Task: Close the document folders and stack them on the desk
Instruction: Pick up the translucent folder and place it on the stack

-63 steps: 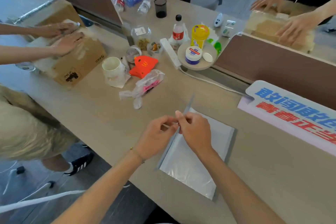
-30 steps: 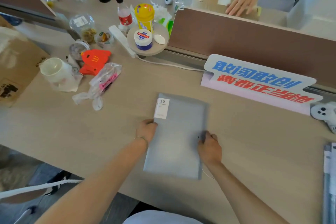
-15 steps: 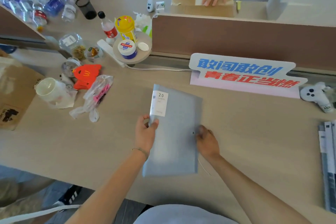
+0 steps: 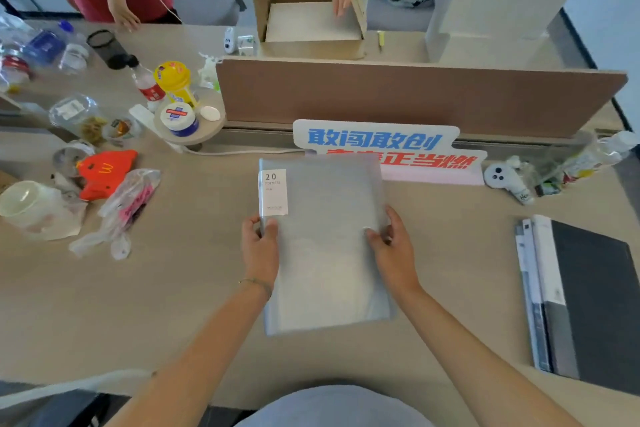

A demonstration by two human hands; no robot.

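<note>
A closed grey document folder [image 4: 325,239] with a white "20 pockets" label at its top left is held in the middle of the view, lifted off the desk [image 4: 173,305] and partly covering the sign behind it. My left hand [image 4: 259,250] grips its left edge just below the label. My right hand [image 4: 393,250] grips its right edge, thumb on the cover. At the right of the desk lies a stack of closed folders [image 4: 581,298], a dark grey one on top.
A blue-and-red lettered sign [image 4: 398,142] leans on the brown divider [image 4: 415,94]. Cups, bottles, a red pouch [image 4: 104,173] and plastic bags crowd the left. A white controller [image 4: 502,178] lies at the right. Other people's hands work at a cardboard box [image 4: 311,24] beyond the divider.
The folder was closed, then gripped by both edges and lifted off the desk. My view swung right, bringing the stack of folders into sight.
</note>
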